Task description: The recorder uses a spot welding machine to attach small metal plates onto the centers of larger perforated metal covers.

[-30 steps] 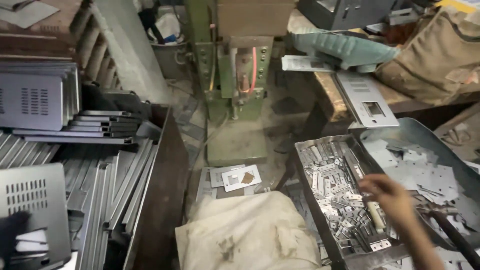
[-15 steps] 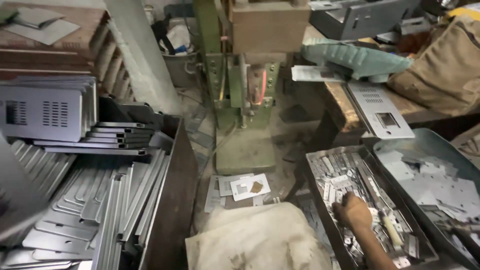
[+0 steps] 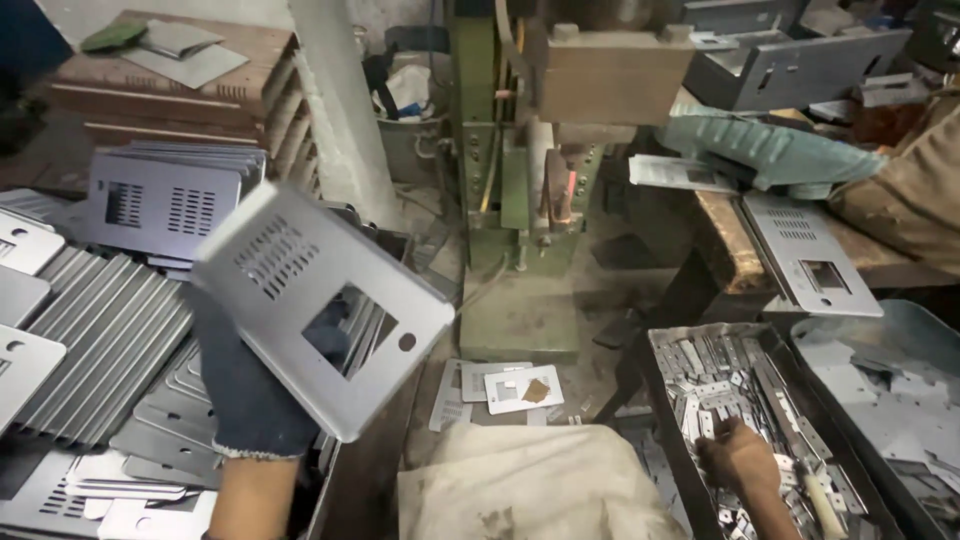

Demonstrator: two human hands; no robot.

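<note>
Over the bin of stacked sheets [image 3: 100,330], the gloved left hand [image 3: 250,390] grips a grey punched metal panel [image 3: 320,305], lifted clear; feeding it likely needs levelling. The bare right hand [image 3: 740,460] digs, fingers curled, in a tray of small metal brackets [image 3: 720,390]. A green press [image 3: 520,180] stands ahead, on a gritty workshop floor.

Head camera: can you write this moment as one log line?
left hand: gloved, holds metal plate | right hand: bare, in tray of small metal pieces | green press: ahead
</note>
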